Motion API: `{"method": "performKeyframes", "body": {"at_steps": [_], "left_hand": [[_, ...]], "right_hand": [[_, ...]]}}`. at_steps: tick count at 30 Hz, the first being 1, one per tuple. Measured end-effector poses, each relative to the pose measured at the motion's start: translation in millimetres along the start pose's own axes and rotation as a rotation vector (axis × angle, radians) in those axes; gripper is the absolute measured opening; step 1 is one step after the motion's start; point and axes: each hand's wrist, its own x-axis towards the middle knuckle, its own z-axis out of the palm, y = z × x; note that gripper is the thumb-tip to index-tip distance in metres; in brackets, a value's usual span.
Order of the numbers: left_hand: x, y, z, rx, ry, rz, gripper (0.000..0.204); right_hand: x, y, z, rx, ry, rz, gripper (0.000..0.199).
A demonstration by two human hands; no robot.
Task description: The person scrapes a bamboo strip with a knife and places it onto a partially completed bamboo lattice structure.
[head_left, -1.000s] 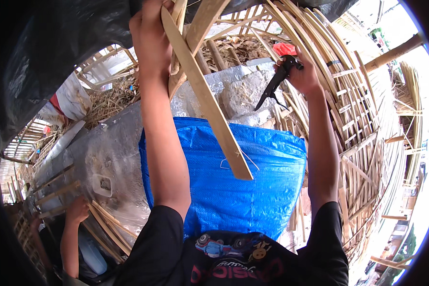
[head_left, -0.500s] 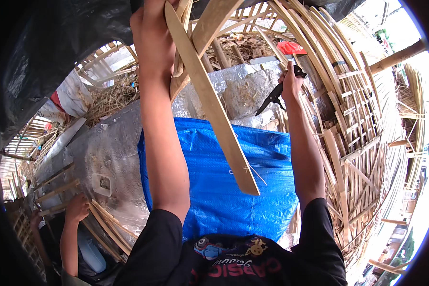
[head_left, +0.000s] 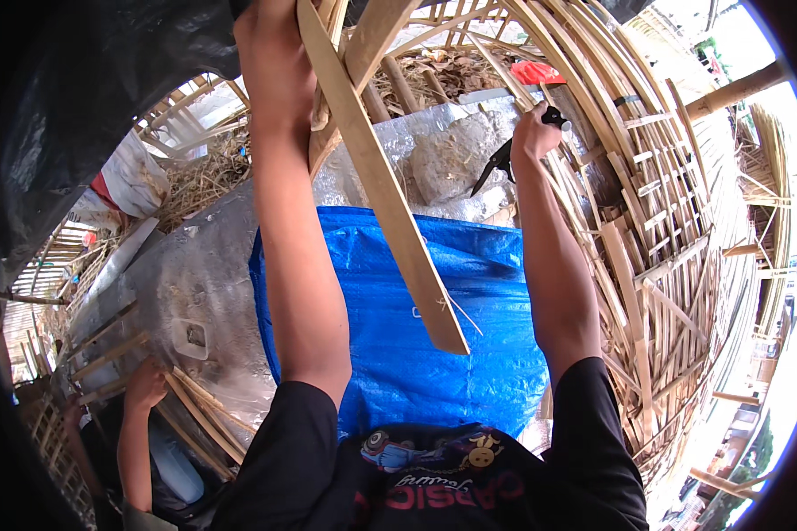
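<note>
My left hand (head_left: 276, 35) is raised at the top edge, closed on pale bamboo strips; its fingertips are partly hidden. One long flat bamboo strip (head_left: 385, 190) slants down to the right from beside it, its lower end hanging over a blue woven plastic sheet (head_left: 381, 354). A broader bamboo piece (head_left: 376, 40) crosses behind that strip. At the right, my right hand (head_left: 534, 134) is closed around a black knife-like tool (head_left: 494, 166), whose pointed end is directed down and left. I cannot make out its exact kind.
A woven bamboo frame (head_left: 646, 203) curves along the right side. Behind the blue sheet lies a rough grey block (head_left: 452, 164) on silvery sheeting. Another person's hand (head_left: 148, 382) touches bamboo strips at lower left. Black plastic (head_left: 88, 97) hangs at upper left.
The whole view has shifted slightly. My right hand has turned a little at the wrist, showing more of its back. Both hands keep their holds.
</note>
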Motion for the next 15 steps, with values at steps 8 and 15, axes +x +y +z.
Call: {"method": "performKeyframes", "body": {"at_steps": [8, 15], "left_hand": [[2.5, -0.2, 6.6, -0.130, 0.041, -0.061, 0.036], [10.9, -8.4, -11.3, 0.102, 0.052, 0.109, 0.040]], "right_hand": [[-10.0, 4.6, 5.7, 0.019, 0.118, -0.196, 0.046], [-16.7, 4.5, -23.9, 0.017, -0.059, -0.203, 0.048]]}}
